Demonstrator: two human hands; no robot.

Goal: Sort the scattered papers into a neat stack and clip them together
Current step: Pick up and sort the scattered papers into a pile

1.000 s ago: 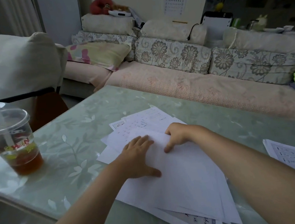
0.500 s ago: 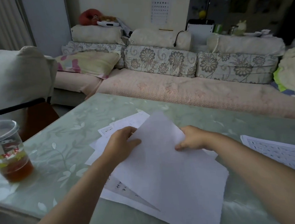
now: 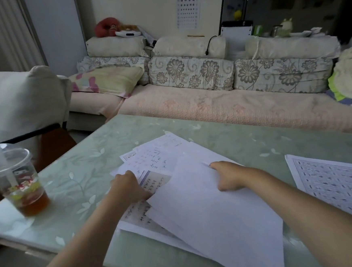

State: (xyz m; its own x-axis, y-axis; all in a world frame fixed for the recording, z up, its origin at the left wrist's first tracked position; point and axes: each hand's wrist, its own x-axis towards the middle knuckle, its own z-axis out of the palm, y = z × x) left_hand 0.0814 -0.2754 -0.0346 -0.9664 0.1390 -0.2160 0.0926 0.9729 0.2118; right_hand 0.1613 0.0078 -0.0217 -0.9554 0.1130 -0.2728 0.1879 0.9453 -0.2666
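Observation:
Several white sheets lie overlapping on the green table (image 3: 73,183). A large blank sheet (image 3: 215,214) lies on top, slanting toward the near edge. Handwritten sheets (image 3: 152,160) fan out beyond and left of it. My left hand (image 3: 128,187) grips the left edge of the sheets beneath the blank one, fingers curled under it. My right hand (image 3: 229,175) presses on the blank sheet with a finger stretched out flat. A separate printed sheet with a grid (image 3: 330,182) lies apart at the right. No clip is visible.
A plastic cup of brown tea with lid and straw (image 3: 19,183) stands at the table's left edge. A sofa with floral cushions (image 3: 191,75) runs behind the table. An armchair (image 3: 18,99) stands at the left.
The blank sheet, lifted half a second ago, now lies flat across the pile. My left hand moved down to the pile's left edge; my right hand now presses on top.

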